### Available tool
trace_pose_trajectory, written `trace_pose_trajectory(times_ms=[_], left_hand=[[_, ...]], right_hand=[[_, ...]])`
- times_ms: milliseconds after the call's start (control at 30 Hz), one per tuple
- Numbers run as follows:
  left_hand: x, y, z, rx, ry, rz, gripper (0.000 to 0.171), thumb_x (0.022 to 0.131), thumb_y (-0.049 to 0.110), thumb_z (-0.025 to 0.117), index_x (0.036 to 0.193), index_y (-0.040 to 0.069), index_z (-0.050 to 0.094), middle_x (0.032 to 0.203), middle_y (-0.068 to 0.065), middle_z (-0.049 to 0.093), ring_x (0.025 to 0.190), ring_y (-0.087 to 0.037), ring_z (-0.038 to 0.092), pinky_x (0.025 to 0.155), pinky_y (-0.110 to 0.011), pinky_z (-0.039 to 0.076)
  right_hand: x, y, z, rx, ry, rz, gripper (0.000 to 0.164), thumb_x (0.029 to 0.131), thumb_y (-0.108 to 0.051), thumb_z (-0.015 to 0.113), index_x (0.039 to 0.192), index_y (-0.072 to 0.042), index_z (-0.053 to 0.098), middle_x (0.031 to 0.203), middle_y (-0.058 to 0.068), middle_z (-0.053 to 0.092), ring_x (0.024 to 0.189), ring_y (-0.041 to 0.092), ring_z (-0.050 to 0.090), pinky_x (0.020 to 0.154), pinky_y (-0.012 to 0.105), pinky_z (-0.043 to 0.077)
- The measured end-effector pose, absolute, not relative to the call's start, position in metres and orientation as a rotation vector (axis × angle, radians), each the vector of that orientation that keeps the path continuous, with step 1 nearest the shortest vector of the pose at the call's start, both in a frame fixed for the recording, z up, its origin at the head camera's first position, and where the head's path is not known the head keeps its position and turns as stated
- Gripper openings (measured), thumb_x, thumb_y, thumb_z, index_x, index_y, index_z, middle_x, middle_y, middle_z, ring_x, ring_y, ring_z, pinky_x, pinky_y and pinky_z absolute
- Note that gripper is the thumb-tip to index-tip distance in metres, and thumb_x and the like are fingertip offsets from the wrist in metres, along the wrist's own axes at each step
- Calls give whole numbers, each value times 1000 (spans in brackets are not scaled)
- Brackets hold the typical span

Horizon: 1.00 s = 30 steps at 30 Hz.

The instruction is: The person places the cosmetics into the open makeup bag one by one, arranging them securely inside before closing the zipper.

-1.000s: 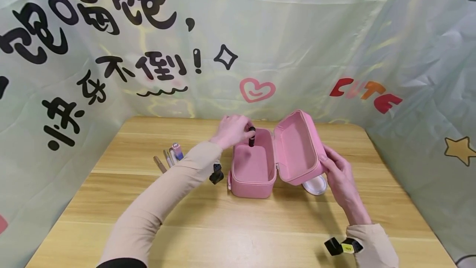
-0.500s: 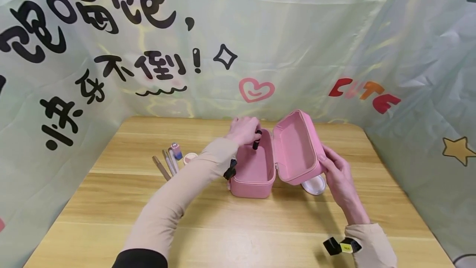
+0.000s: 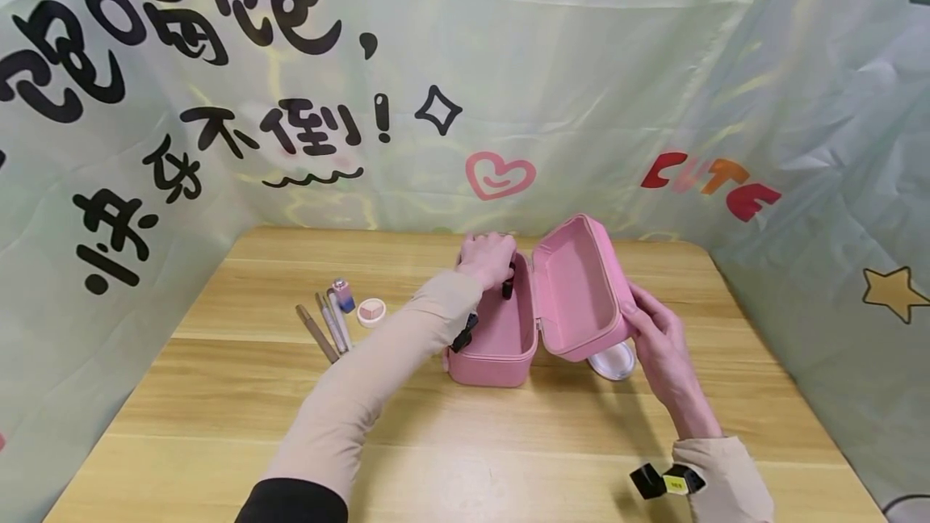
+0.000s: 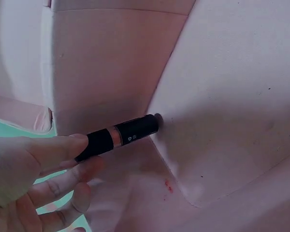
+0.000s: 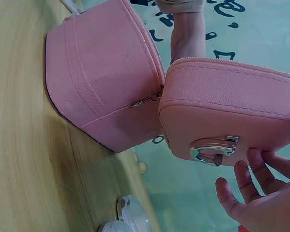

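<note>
A pink cosmetic case (image 3: 490, 370) stands on the table with its lid (image 3: 581, 289) swung out to the right. My left hand (image 3: 488, 258) reaches down into the case's far end. Between thumb and fingers it pinches a black lipstick (image 4: 135, 131) with a coppery band. The lipstick's free end is at or just above the case floor (image 4: 232, 111); I cannot tell whether they touch. My right hand (image 3: 661, 341) holds the lid by its outer right edge, the thumb on the near side. In the right wrist view its fingertips lie against the lid's outside, near a metal buckle (image 5: 213, 151).
Left of the case lie a brown pencil-like stick (image 3: 316, 333), pale slim pens (image 3: 333, 321), a pink-and-blue small bottle (image 3: 342, 295) and a round compact (image 3: 371, 312). A clear round container (image 3: 613, 361) sits under the lid. A printed cloth (image 3: 581, 63) hangs behind the table.
My left hand has moved right and lower into the case with the lipstick, uncovering the round compact on the table. My right hand and the lid have stayed put.
</note>
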State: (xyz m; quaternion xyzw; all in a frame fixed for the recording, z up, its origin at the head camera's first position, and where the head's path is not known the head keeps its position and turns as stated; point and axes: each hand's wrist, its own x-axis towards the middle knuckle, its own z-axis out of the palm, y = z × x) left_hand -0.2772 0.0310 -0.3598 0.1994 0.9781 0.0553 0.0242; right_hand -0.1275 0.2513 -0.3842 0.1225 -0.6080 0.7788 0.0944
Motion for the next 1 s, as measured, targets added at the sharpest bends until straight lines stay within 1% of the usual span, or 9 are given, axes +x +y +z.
trace_pose_trajectory(times_ms=[167, 333, 667, 1000], left_hand=[[-280, 34, -363, 607, 3031, 140, 5, 96, 23, 66, 100, 20, 69, 116, -2, 72, 108, -27, 67, 103, -47, 43], [-282, 36, -364, 597, 3035, 113, 11, 98, 16, 60, 103, 20, 69, 119, -3, 71, 111, -28, 66, 104, -48, 42], [-283, 39, -367, 595, 3046, 133, 15, 99, 14, 57, 101, 20, 70, 119, -3, 71, 109, -28, 67, 102, -47, 43], [-283, 40, -368, 619, 3056, 130, 10, 96, 20, 63, 104, 21, 71, 117, -3, 72, 108, -28, 67, 103, -48, 44]], right_hand=[[-127, 252, -385, 365, -1807, 2306, 37, 102, 2, 44, 127, -16, 65, 122, -3, 68, 109, 6, 64, 92, 16, 52], [-127, 252, -385, 366, -1804, 2314, 37, 102, 2, 44, 128, -15, 65, 123, -2, 68, 110, 6, 64, 92, 16, 52], [-128, 252, -386, 370, -1799, 2317, 38, 102, 2, 43, 128, -15, 64, 123, -1, 68, 108, 6, 65, 90, 17, 53], [-128, 252, -386, 382, -1795, 2313, 38, 102, 3, 43, 129, -15, 64, 124, -1, 68, 108, 7, 65, 90, 17, 54]])
